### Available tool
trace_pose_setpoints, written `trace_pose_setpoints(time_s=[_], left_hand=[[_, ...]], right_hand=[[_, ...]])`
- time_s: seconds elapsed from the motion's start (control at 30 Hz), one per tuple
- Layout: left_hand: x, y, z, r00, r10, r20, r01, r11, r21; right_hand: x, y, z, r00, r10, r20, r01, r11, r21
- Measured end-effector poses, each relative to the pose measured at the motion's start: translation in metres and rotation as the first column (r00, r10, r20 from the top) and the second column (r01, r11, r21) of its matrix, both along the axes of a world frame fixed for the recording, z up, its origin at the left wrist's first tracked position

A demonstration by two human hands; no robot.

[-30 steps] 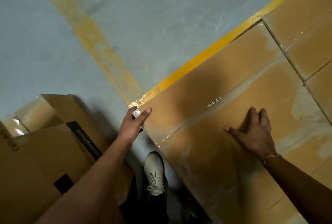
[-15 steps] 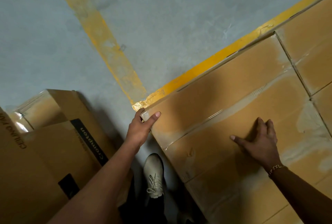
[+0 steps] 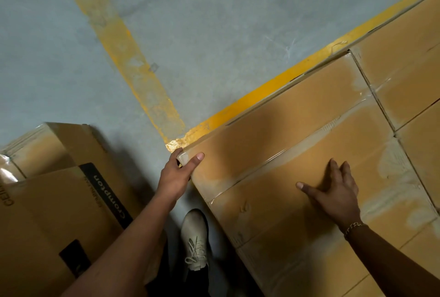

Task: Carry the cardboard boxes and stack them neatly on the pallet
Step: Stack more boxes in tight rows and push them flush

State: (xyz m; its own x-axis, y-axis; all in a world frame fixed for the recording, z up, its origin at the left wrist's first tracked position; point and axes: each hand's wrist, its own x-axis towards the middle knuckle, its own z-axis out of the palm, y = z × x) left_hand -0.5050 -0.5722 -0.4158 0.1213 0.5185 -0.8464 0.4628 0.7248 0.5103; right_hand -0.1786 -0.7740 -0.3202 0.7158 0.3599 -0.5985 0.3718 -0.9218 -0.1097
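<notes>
Head view: left hand (image 3: 177,177) grips the cardboard box (image 3: 273,134) corner; right hand (image 3: 335,193) lies flat atop.

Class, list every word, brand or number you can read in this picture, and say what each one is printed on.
"Crompton": black stripe on the left cardboard box.
"CEIL", cut off at the picture edge: same box.
Beside the stripe, small print: too blurred to read.
On the right, taped boxes: no text.

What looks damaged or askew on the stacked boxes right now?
Minor only: the box, gripped at its corner by the left hand with the right hand flat on top, has a small dent on its near flap and pale scuffed patches toward the right.
</notes>
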Motion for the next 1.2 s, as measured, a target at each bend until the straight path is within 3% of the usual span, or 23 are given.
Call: trace_pose_setpoints(time_s=[0.73, 1.07, 1.2], left_hand=[[0.004, 0.001, 0.007, 0.999, 0.049, 0.0, -0.049, 0.998, 0.03], [0.014, -0.011, 0.033, 0.992, 0.127, -0.017, -0.127, 0.992, 0.006], [0.018, -0.031, 0.068, 0.997, 0.078, -0.02, -0.079, 0.995, -0.066]], right_hand=[[0.005, 0.0, -0.002, 0.999, 0.053, 0.011, -0.052, 0.996, -0.071], [0.016, -0.001, 0.005, 0.995, 0.027, -0.101, -0.03, 0.999, -0.031], [0.01, 0.002, 0.031, 0.974, 0.033, -0.223, -0.027, 0.999, 0.03]])
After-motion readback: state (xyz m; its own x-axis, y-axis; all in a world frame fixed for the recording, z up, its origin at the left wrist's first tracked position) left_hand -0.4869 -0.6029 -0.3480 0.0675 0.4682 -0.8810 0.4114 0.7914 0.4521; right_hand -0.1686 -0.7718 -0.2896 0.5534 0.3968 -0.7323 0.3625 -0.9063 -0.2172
